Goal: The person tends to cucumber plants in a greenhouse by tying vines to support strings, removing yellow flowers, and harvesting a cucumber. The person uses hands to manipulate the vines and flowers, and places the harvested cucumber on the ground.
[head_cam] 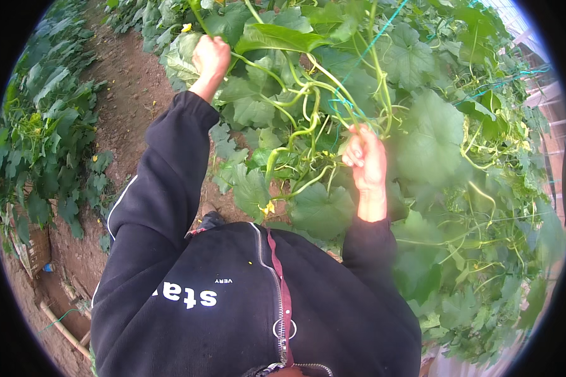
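My left hand (211,56) is closed around a green vine stem (199,19) at the upper left, beside large lobed leaves. Lower and to the right, my right hand (365,153) has its thumb and fingertips together at a thin vine stem, its other fingers curled in. Just above those fingertips, turquoise twine (346,107) is looped around the vines. Between both hands hangs a tangle of bent pale-green vines (311,118). A slender green fruit (272,162) and a yellow flower (267,208) hang below it.
Dense leafy vines (434,136) fill the right side, with more twine strung through them. A dirt path (122,85) runs along the left, bordered by another plant row (52,122). At lower left are a woven basket (34,249) and a bamboo pole (63,330).
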Action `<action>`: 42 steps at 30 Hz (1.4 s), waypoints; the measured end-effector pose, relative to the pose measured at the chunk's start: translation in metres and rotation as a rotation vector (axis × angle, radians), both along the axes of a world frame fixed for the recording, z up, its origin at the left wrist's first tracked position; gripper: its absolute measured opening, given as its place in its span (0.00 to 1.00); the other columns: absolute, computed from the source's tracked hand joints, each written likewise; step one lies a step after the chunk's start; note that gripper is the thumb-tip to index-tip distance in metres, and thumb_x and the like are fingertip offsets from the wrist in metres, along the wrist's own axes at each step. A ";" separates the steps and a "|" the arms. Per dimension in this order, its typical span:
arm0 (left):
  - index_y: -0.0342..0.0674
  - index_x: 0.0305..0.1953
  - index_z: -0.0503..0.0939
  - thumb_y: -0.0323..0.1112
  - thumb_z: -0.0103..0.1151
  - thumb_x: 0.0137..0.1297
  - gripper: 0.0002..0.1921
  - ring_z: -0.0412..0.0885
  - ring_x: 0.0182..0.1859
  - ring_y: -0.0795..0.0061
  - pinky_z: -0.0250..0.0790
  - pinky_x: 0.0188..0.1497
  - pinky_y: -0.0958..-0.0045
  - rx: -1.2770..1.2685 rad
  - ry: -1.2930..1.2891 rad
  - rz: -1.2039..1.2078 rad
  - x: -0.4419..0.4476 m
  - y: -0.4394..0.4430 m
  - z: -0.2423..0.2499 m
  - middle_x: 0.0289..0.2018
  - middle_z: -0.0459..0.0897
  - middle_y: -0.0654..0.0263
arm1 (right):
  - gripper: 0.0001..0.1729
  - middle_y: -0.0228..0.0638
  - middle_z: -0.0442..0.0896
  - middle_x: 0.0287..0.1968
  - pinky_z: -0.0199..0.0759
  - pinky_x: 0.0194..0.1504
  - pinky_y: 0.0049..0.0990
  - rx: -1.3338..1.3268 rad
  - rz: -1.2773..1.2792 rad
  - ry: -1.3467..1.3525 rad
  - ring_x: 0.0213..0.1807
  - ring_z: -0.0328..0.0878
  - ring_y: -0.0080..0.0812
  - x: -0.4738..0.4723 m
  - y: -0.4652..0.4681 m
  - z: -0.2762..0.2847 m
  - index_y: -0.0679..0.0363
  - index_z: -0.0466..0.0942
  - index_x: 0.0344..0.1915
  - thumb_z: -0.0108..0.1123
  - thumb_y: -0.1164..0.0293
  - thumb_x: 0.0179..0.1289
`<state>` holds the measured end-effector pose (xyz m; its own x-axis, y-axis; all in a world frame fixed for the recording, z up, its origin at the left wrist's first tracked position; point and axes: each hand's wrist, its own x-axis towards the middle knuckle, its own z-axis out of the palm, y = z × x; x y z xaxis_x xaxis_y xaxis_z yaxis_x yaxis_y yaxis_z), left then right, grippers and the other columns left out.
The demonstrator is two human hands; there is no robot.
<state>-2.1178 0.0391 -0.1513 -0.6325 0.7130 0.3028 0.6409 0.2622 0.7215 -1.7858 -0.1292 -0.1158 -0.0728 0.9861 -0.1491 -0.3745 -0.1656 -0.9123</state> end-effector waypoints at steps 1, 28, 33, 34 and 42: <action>0.34 0.36 0.80 0.41 0.50 0.62 0.16 0.81 0.40 0.52 0.70 0.46 0.59 0.004 -0.047 0.140 -0.028 -0.006 -0.001 0.36 0.82 0.49 | 0.13 0.21 0.61 0.14 0.52 0.18 0.18 -0.020 -0.040 0.020 0.13 0.52 0.14 0.013 -0.002 0.000 0.62 0.73 0.40 0.48 0.64 0.67; 0.31 0.29 0.79 0.37 0.59 0.60 0.13 0.66 0.22 0.80 0.62 0.27 0.73 0.068 -0.363 -0.918 0.109 -0.073 0.039 0.17 0.74 0.64 | 0.20 0.38 0.74 0.53 0.65 0.54 0.25 0.253 -0.154 -0.532 0.53 0.71 0.27 -0.036 -0.027 -0.030 0.67 0.75 0.48 0.55 0.62 0.66; 0.33 0.30 0.79 0.39 0.60 0.57 0.12 0.75 0.24 0.61 0.66 0.30 0.64 0.202 -0.182 -0.979 0.096 -0.068 0.057 0.19 0.76 0.54 | 0.36 0.43 0.74 0.53 0.52 0.65 0.32 0.335 -0.071 -0.453 0.59 0.67 0.34 -0.080 0.041 0.025 0.71 0.69 0.54 0.46 0.46 0.66; 0.34 0.30 0.80 0.39 0.60 0.56 0.12 0.76 0.25 0.57 0.67 0.30 0.63 0.105 -0.348 -0.993 0.096 -0.068 0.059 0.20 0.77 0.53 | 0.37 0.44 0.74 0.53 0.51 0.65 0.32 0.209 -0.070 -0.334 0.58 0.67 0.34 -0.084 0.056 0.021 0.70 0.69 0.54 0.46 0.45 0.66; 0.34 0.33 0.80 0.35 0.60 0.57 0.09 0.80 0.27 0.66 0.69 0.31 0.72 0.430 -0.127 -0.754 0.096 -0.086 0.068 0.23 0.81 0.58 | 0.20 0.26 0.75 0.37 0.62 0.45 0.23 0.060 -0.173 0.233 0.41 0.68 0.22 -0.130 0.086 0.016 0.60 0.75 0.44 0.59 0.56 0.62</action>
